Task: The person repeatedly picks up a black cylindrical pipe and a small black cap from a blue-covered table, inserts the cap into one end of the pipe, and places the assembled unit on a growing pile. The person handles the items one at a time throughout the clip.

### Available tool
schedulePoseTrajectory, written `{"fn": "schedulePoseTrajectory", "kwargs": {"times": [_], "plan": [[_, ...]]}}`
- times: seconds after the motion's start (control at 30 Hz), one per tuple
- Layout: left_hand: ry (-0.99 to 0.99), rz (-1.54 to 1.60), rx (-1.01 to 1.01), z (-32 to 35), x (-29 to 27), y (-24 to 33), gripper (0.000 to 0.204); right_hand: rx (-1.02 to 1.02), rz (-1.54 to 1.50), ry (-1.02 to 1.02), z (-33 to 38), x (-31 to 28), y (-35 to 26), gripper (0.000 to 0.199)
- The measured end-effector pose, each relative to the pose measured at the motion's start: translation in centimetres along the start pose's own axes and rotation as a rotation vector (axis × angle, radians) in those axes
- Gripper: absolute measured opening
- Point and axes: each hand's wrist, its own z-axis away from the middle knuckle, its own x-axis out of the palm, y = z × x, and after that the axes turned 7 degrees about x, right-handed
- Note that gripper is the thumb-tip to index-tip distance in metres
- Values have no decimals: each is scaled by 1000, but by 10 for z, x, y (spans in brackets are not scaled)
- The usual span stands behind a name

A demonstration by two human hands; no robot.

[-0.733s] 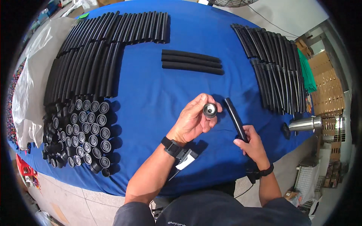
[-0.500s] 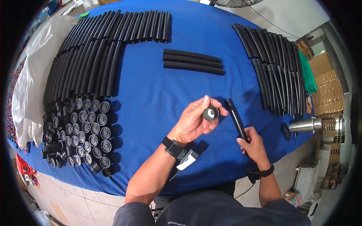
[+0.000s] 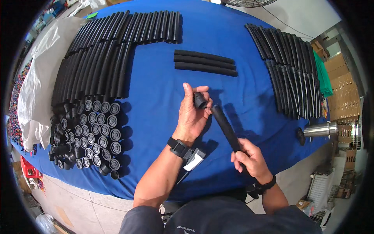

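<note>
Between the thumb and fingers of my left hand (image 3: 191, 117) is a short black plastic cap (image 3: 200, 100), tilted on its side. My right hand (image 3: 251, 159) is wrapped round the lower part of a black tube (image 3: 225, 126). The tube slants up to the left, its upper end close to the cap but apart from it. Beyond my hands, three black tubes (image 3: 205, 62) lie side by side across the blue cloth (image 3: 159, 117). Many more caps (image 3: 103, 130) are grouped at the left, mostly with ringed faces up.
Rows of black tubes (image 3: 93, 70) fill the far left, beside clear plastic sheeting (image 3: 41, 93). At the right lie black tubes with fittings (image 3: 290, 74), a shiny metal cylinder (image 3: 320, 130) and green material (image 3: 322, 76). A fan (image 3: 249, 3) stands beyond the far edge.
The cap has turned from its open end facing up to lying sideways, and my left hand has moved left and away. The tube's upper end has come left toward the cap.
</note>
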Motion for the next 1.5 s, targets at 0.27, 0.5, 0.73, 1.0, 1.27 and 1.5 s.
{"fn": "schedulePoseTrajectory", "kwargs": {"times": [0.27, 0.5, 0.73, 1.0, 1.27, 1.5], "plan": [[-100, 34, -36, 0, -6, 1, 63, 59, -177, -115, -18, 18, 7, 39], [-53, -20, 17, 1, -5, 3, 54, 140, -187, -95, -16, 31, -5, 48], [41, -227, 133, 6, 3, 1, 45, 160, 41, -16, -17, 36, -12, 59], [91, -191, 186, 7, 3, -3, 46, 39, 260, 90, -19, 42, -6, 59], [115, -59, 82, 6, 27, 8, 66, -379, 628, 264, -25, 25, -4, 58], [17, -36, 16, -2, -2, 14, 73, -34, 279, 84, -8, 17, -7, 65]]}}
